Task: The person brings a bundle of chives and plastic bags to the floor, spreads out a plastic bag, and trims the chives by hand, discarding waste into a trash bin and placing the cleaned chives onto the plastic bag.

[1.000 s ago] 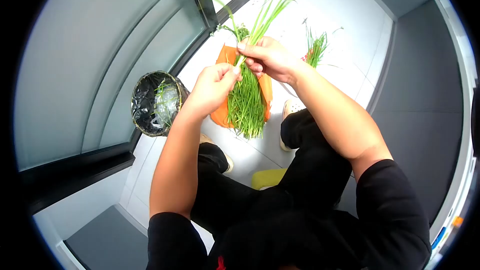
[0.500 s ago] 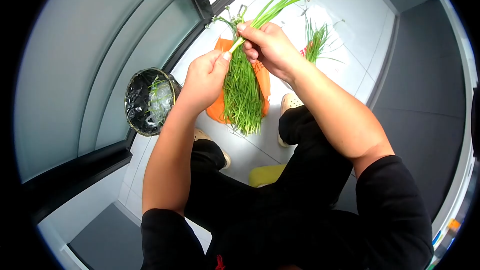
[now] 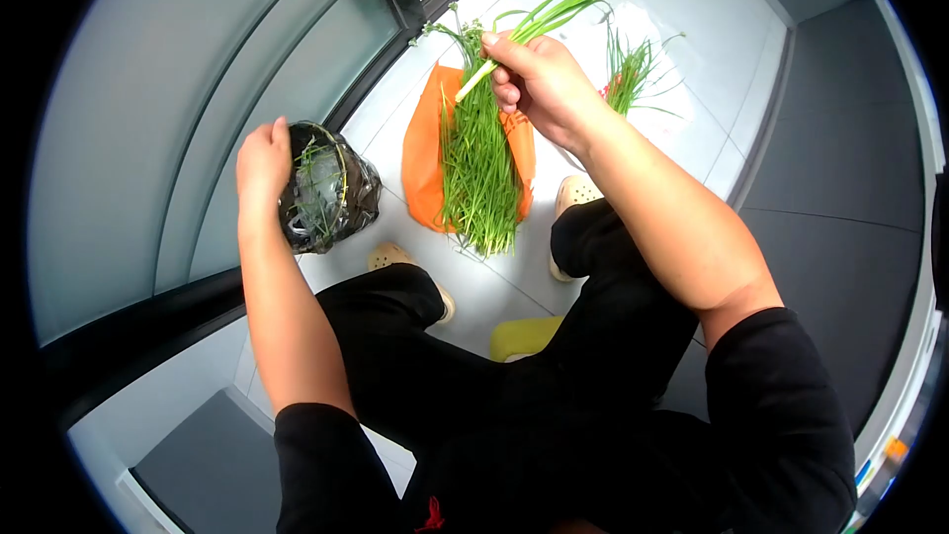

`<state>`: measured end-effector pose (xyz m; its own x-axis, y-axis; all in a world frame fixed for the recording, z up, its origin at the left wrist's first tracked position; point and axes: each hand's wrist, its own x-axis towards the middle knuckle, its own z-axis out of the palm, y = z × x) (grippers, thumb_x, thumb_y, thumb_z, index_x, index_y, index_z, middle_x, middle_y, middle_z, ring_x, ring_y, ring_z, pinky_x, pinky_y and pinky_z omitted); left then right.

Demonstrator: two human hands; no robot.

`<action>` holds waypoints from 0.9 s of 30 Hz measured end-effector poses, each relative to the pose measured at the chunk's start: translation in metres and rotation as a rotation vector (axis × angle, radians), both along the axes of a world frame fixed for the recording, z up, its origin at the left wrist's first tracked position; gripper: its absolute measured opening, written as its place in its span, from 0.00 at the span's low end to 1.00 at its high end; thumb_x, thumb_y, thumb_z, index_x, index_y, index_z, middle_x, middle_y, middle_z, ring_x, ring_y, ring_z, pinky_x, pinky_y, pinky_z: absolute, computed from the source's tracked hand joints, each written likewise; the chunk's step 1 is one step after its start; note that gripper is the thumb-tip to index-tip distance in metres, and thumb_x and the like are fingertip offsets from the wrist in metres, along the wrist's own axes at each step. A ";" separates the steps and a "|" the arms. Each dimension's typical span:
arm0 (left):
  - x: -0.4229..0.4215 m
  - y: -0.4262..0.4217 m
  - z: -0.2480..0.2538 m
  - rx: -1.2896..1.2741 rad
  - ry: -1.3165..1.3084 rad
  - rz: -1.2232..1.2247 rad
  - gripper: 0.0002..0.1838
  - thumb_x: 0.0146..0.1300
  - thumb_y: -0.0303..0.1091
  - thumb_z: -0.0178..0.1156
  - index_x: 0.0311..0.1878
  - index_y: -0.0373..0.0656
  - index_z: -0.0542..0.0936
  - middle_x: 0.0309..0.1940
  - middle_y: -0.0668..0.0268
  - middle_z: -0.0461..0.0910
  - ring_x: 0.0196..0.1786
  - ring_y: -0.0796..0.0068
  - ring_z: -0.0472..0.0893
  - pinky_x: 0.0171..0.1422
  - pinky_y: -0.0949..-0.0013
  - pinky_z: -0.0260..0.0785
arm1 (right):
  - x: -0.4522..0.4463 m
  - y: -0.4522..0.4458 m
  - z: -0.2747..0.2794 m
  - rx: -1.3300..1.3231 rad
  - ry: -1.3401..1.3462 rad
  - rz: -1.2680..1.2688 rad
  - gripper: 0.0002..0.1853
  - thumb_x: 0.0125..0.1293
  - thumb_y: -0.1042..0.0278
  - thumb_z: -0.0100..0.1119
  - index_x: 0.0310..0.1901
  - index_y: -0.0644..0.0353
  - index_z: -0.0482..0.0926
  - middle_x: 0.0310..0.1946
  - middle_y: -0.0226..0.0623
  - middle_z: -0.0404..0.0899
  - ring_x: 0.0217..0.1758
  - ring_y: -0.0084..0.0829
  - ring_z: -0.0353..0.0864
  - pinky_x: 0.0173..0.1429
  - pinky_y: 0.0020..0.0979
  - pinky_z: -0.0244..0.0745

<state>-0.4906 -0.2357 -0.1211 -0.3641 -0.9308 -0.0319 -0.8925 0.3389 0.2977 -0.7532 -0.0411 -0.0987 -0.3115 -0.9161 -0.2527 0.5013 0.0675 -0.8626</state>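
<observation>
My right hand (image 3: 539,79) pinches a small bunch of green stalks (image 3: 554,18), pale ends pointing down to the left and leaves to the upper right. Beneath it, a large pile of long green stalks (image 3: 481,173) lies on an orange bag (image 3: 423,163) on the floor. My left hand (image 3: 265,163) is at the left rim of a bin lined with black plastic (image 3: 358,193), its fingers closed; anything between them is too small to make out. Inside the bin are green scraps and clear plastic.
A smaller bunch of green stalks (image 3: 628,74) lies on a white plastic bag (image 3: 664,89) at the upper right. A frosted glass panel (image 3: 129,138) stands behind the bin. My feet in beige clogs and a yellow-green object (image 3: 524,336) are below.
My left hand has left the pale stalk ends and moved left to the bin, which appears shifted and tilted. My right hand still holds the small bunch.
</observation>
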 end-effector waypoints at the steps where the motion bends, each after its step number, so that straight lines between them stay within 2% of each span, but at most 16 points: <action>1: 0.015 -0.009 -0.013 -0.015 -0.091 0.056 0.23 0.62 0.49 0.47 0.38 0.35 0.78 0.32 0.48 0.78 0.41 0.50 0.77 0.46 0.57 0.67 | 0.001 0.001 -0.001 -0.001 0.019 0.004 0.11 0.62 0.60 0.55 0.31 0.59 0.70 0.16 0.23 0.65 0.17 0.17 0.61 0.23 0.20 0.58; 2: 0.021 -0.006 -0.011 0.088 -0.200 0.175 0.23 0.60 0.51 0.49 0.39 0.38 0.79 0.39 0.49 0.78 0.47 0.53 0.77 0.50 0.57 0.67 | 0.000 0.001 -0.002 0.000 0.014 0.010 0.11 0.62 0.60 0.55 0.31 0.59 0.70 0.16 0.23 0.65 0.17 0.17 0.61 0.23 0.20 0.58; 3: 0.030 -0.007 -0.019 0.090 -0.205 0.182 0.23 0.60 0.51 0.49 0.39 0.38 0.79 0.39 0.49 0.78 0.47 0.53 0.77 0.50 0.57 0.67 | -0.001 0.001 -0.003 0.007 0.023 0.014 0.11 0.62 0.60 0.55 0.31 0.59 0.70 0.16 0.23 0.65 0.17 0.17 0.61 0.23 0.20 0.58; 5: 0.046 -0.007 -0.040 0.154 -0.490 0.218 0.23 0.58 0.53 0.51 0.41 0.42 0.80 0.44 0.54 0.78 0.49 0.55 0.76 0.52 0.58 0.67 | -0.001 0.000 -0.005 0.013 0.029 0.022 0.11 0.62 0.60 0.55 0.31 0.59 0.70 0.16 0.23 0.65 0.17 0.17 0.61 0.23 0.20 0.58; 7: 0.043 -0.006 -0.042 0.236 -0.557 0.240 0.23 0.57 0.54 0.52 0.44 0.46 0.80 0.47 0.56 0.77 0.52 0.57 0.75 0.54 0.58 0.67 | -0.002 -0.001 -0.005 0.034 0.048 0.011 0.11 0.61 0.60 0.55 0.31 0.59 0.70 0.16 0.23 0.64 0.17 0.16 0.62 0.22 0.19 0.59; 10: 0.018 0.003 -0.022 0.212 -0.469 0.236 0.19 0.59 0.50 0.52 0.46 0.47 0.78 0.49 0.56 0.75 0.53 0.58 0.74 0.54 0.58 0.67 | 0.002 -0.002 -0.005 0.044 0.093 0.005 0.12 0.61 0.59 0.55 0.29 0.58 0.70 0.16 0.23 0.66 0.17 0.16 0.63 0.22 0.19 0.60; 12: 0.008 0.016 -0.028 -0.100 -0.281 0.000 0.17 0.58 0.39 0.53 0.50 0.47 0.74 0.47 0.55 0.74 0.50 0.57 0.75 0.53 0.57 0.67 | 0.006 -0.004 -0.007 0.050 0.126 0.001 0.12 0.61 0.59 0.55 0.28 0.57 0.70 0.15 0.23 0.67 0.16 0.16 0.63 0.21 0.19 0.61; 13: -0.003 0.018 -0.030 -0.149 -0.135 -0.144 0.18 0.57 0.35 0.54 0.53 0.48 0.71 0.47 0.54 0.74 0.48 0.57 0.75 0.53 0.58 0.67 | 0.008 -0.006 -0.012 0.069 0.149 0.000 0.12 0.61 0.59 0.56 0.27 0.57 0.71 0.15 0.23 0.67 0.16 0.16 0.64 0.21 0.19 0.61; 14: -0.022 0.031 -0.024 -0.107 0.154 -0.253 0.15 0.57 0.34 0.55 0.47 0.41 0.74 0.39 0.55 0.77 0.42 0.60 0.77 0.48 0.64 0.68 | 0.010 -0.008 -0.013 0.087 0.174 -0.003 0.12 0.61 0.59 0.56 0.26 0.56 0.71 0.15 0.23 0.68 0.15 0.16 0.64 0.20 0.18 0.62; 15: -0.041 0.051 -0.008 0.031 0.339 -0.305 0.13 0.58 0.34 0.55 0.45 0.40 0.76 0.32 0.61 0.78 0.36 0.71 0.76 0.43 0.71 0.68 | 0.013 -0.008 -0.012 0.087 0.184 -0.008 0.12 0.61 0.59 0.56 0.26 0.56 0.71 0.15 0.23 0.68 0.15 0.16 0.65 0.19 0.18 0.61; 16: -0.056 0.068 -0.002 0.214 0.550 -0.352 0.11 0.58 0.32 0.56 0.43 0.38 0.77 0.28 0.67 0.77 0.32 0.80 0.73 0.39 0.76 0.66 | 0.016 -0.010 -0.012 0.076 0.194 -0.020 0.14 0.60 0.59 0.56 0.23 0.59 0.71 0.15 0.26 0.69 0.14 0.17 0.66 0.19 0.20 0.62; 17: -0.068 0.085 0.009 0.302 0.618 -0.406 0.11 0.57 0.30 0.57 0.42 0.38 0.77 0.28 0.70 0.76 0.32 0.83 0.72 0.38 0.78 0.66 | 0.018 -0.011 -0.013 0.067 0.203 -0.031 0.17 0.60 0.59 0.56 0.20 0.62 0.71 0.14 0.29 0.70 0.14 0.19 0.67 0.18 0.21 0.63; 19: -0.085 0.112 0.035 0.173 0.608 -0.567 0.08 0.53 0.29 0.60 0.37 0.39 0.77 0.27 0.68 0.77 0.30 0.78 0.75 0.37 0.75 0.67 | 0.021 -0.013 -0.011 0.070 0.192 -0.044 0.17 0.60 0.60 0.56 0.20 0.62 0.71 0.14 0.29 0.70 0.13 0.19 0.67 0.18 0.21 0.63; 21: -0.090 0.119 0.040 -0.094 0.427 -0.621 0.07 0.51 0.29 0.61 0.34 0.39 0.76 0.26 0.65 0.77 0.30 0.75 0.76 0.35 0.71 0.68 | 0.026 -0.013 -0.011 0.067 0.185 -0.055 0.17 0.60 0.60 0.56 0.19 0.62 0.71 0.14 0.29 0.70 0.13 0.19 0.67 0.17 0.21 0.63; 25: -0.094 0.114 0.032 -0.204 0.441 -0.633 0.05 0.52 0.28 0.61 0.31 0.39 0.76 0.25 0.62 0.77 0.27 0.73 0.76 0.34 0.70 0.68 | 0.027 -0.013 -0.012 0.041 0.156 -0.048 0.14 0.60 0.60 0.57 0.24 0.61 0.71 0.16 0.27 0.70 0.15 0.18 0.67 0.20 0.19 0.63; 27: -0.096 0.115 0.031 -0.073 0.607 -0.548 0.04 0.52 0.27 0.61 0.31 0.38 0.77 0.23 0.62 0.77 0.25 0.73 0.76 0.33 0.72 0.68 | 0.027 -0.014 -0.013 0.012 0.135 -0.009 0.12 0.61 0.60 0.57 0.28 0.60 0.72 0.17 0.26 0.69 0.17 0.17 0.67 0.22 0.18 0.64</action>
<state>-0.5862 -0.1212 -0.0901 -0.7021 -0.6080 0.3706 -0.2850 0.7169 0.6363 -0.7261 -0.0549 -0.1116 -0.3513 -0.9104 -0.2188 0.3814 0.0743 -0.9214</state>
